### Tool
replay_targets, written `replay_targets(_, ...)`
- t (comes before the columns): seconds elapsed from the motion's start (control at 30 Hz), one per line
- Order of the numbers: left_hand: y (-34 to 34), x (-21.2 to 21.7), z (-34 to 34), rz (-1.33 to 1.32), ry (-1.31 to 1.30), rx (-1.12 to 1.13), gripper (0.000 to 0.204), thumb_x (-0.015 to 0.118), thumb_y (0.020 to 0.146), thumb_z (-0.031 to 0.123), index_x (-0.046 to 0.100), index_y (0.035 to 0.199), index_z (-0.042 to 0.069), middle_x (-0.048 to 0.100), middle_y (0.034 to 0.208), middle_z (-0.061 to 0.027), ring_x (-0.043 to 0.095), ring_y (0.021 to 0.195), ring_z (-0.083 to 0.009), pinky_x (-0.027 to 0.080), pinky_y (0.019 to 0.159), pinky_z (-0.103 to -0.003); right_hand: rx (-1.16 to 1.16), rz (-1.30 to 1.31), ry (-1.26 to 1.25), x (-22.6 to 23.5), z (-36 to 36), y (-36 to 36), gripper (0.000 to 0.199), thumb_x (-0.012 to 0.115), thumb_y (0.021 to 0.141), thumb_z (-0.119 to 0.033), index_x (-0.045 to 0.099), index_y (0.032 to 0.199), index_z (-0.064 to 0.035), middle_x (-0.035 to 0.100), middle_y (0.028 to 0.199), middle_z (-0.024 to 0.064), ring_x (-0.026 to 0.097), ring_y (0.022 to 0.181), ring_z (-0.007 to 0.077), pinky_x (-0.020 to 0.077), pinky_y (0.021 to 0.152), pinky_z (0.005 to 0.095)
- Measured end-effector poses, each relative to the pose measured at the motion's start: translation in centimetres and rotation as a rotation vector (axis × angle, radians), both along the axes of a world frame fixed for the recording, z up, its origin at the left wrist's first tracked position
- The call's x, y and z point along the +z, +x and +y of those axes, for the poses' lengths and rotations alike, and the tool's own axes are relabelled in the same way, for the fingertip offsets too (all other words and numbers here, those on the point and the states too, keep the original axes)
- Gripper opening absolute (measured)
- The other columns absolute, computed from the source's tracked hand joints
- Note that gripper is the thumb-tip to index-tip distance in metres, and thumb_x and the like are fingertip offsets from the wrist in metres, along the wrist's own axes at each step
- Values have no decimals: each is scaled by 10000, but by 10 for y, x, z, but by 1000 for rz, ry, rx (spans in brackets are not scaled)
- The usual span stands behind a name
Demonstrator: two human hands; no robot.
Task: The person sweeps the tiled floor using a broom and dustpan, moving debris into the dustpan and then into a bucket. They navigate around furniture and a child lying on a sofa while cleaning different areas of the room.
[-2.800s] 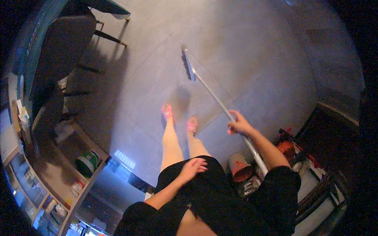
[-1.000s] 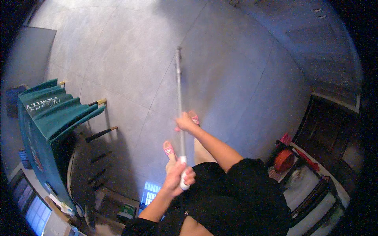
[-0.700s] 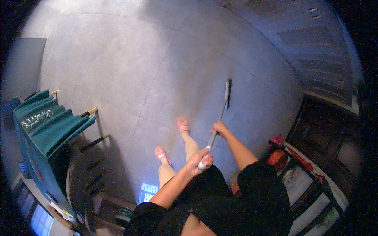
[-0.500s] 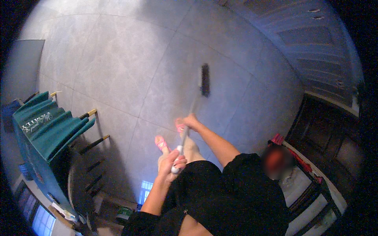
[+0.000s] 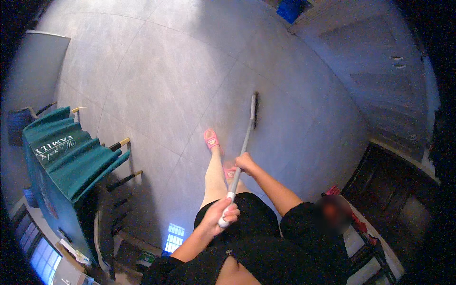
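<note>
A broom (image 5: 248,137) with a long grey handle slants away from me, its narrow head with dark bristles resting on the grey tiled floor ahead. Around the white grip at the top end of the handle, close to my waist, my left hand (image 5: 219,216) is closed. Farther down the shaft my right hand (image 5: 244,163) wraps round it, with the arm stretched forward. Below me are my feet in pink slippers (image 5: 212,141), the left one ahead of the right, which the handle and my right hand partly cover.
On the left stands a table under a green cloth (image 5: 71,152) with white lettering, chair legs jutting out beside it. A dark wooden door (image 5: 389,185) and a panelled surface (image 5: 375,61) line the right. A blue object (image 5: 292,9) lies at the far top right.
The broom head has turned from bristles showing to nearly edge-on. My left foot has stepped forward. The table and chairs have shifted slightly right in view, and a blue object has appeared at top right.
</note>
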State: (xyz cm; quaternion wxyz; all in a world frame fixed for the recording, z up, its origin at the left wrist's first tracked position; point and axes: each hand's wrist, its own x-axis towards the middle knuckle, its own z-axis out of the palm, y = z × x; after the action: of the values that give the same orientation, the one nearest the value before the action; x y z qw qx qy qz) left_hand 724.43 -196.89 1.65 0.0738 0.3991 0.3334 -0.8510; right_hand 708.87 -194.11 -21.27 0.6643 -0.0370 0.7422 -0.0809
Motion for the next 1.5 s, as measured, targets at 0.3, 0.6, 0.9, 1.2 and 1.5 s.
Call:
replay_targets(0.3, 5, 3, -94, -216, -433, -105, 226, 340, 873, 149, 288, 1092, 145, 376, 636, -40, 337, 484, -107, 315, 400, -205, 252, -15, -434, 36, -186, 51, 134, 558, 689, -103, 531, 742, 17, 540, 713, 138, 547, 683, 210, 466, 528, 296)
replay_targets(0.6, -44, -10, -77, -82, -1088, -328, 445, 386, 873, 241, 220, 1255, 84, 515, 940, -85, 515, 889, -190, 424, 753, -295, -48, 41, -530, 100, -206, -41, 381, 567, 703, -132, 437, 1037, -2, 519, 665, 52, 482, 510, 108, 403, 433, 254)
replay_targets(0.9, 27, -84, 145, -1039, -1084, -1296, 537, 523, 733, 329, 351, 1187, 98, 297, 1215, -142, 358, 1022, -381, 336, 827, -484, 314, -254, -248, 126, -179, -73, 201, 495, 793, -106, 436, 975, -44, 371, 539, -16, 370, 408, 65, 293, 336, 206)
replay_targets(1.2, -2, -69, 256, -1295, -696, -995, 522, 512, 734, 350, 363, 1175, 115, 349, 1182, -121, 381, 998, -364, 330, 817, -483, 1237, -455, -94, 114, -88, 118, 126, 499, 734, -112, 492, 789, 0, 472, 561, 40, 456, 437, 111, 365, 373, 240)
replay_targets(1.5, 15, -69, 279, -1227, -629, -817, 455, 442, 780, 397, 410, 1138, 118, 402, 1149, -99, 411, 973, -353, 342, 824, -457, 1874, -631, -187, -17, 33, 300, 245, 539, 578, -94, 544, 800, 9, 578, 677, 151, 577, 565, 236, 454, 497, 360)
